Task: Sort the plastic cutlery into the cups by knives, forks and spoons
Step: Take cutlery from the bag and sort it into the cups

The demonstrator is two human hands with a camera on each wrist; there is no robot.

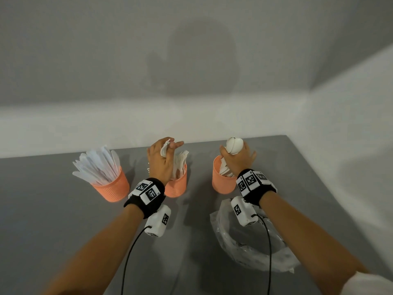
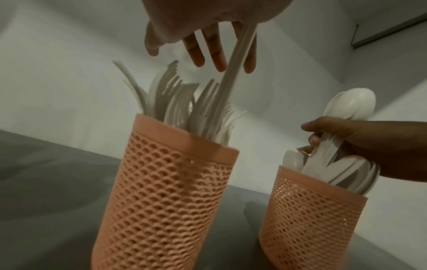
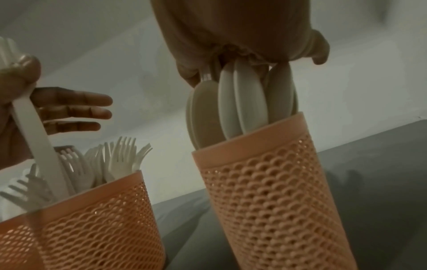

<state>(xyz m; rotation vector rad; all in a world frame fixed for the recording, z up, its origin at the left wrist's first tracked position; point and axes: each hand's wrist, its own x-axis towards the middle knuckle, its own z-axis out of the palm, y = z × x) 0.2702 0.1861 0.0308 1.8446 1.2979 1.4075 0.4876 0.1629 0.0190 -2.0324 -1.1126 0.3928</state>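
Three orange mesh cups stand in a row on the grey table point(image 1: 63, 220). The left cup point(image 1: 111, 188) holds knives point(image 1: 97, 165). Forks point(image 2: 175, 102) fill the middle cup point(image 1: 177, 187). My left hand point(image 1: 162, 158) hovers over it and pinches one white fork point(image 1: 164, 149) between thumb and forefinger, the other fingers straight. The fork's handle point(image 2: 228, 85) reaches down into the cup. My right hand point(image 1: 237, 159) grips a bundle of spoons point(image 1: 234, 144), bowls up, with their handles in the right cup point(image 1: 221, 182), which holds more spoons point(image 3: 242, 102).
A crumpled clear plastic bag point(image 1: 251, 245) lies on the table near me, under my right forearm. White walls close off the table at the back and on the right. Cables hang from both wrist cameras.
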